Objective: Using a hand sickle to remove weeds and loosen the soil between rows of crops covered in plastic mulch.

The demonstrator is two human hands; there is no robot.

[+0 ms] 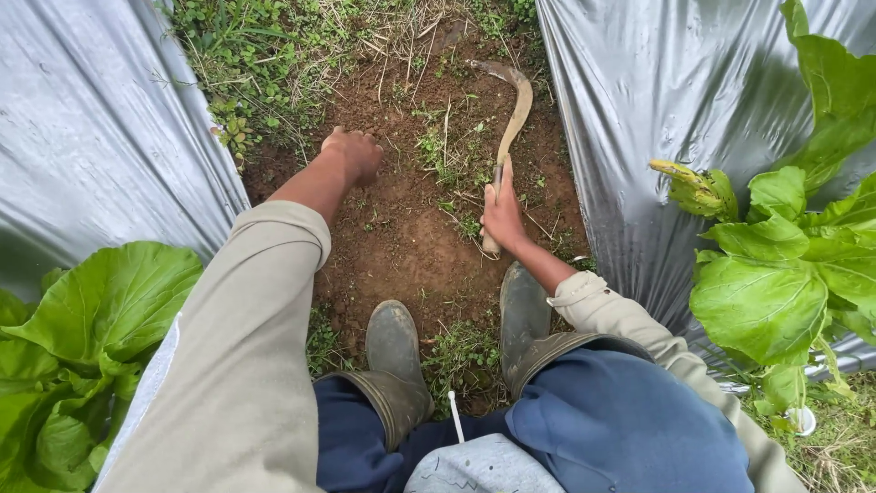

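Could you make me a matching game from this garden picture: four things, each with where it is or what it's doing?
Things:
1. right hand
2. left hand
3. leafy plant
4. rubber boots

States:
A. fist on bare soil
B. grips the curved sickle
C. grows through silver plastic sheet
D. stand on the dirt path

Pairs: 1-B, 2-A, 3-C, 4-D

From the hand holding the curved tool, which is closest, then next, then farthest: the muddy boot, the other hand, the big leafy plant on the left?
From the right hand:
1. Muddy grey rubber boot, just below it.
2. Left hand, across the soil, fisted on the ground.
3. Broad green leafy plant, far lower left beside the silver plastic sheet.
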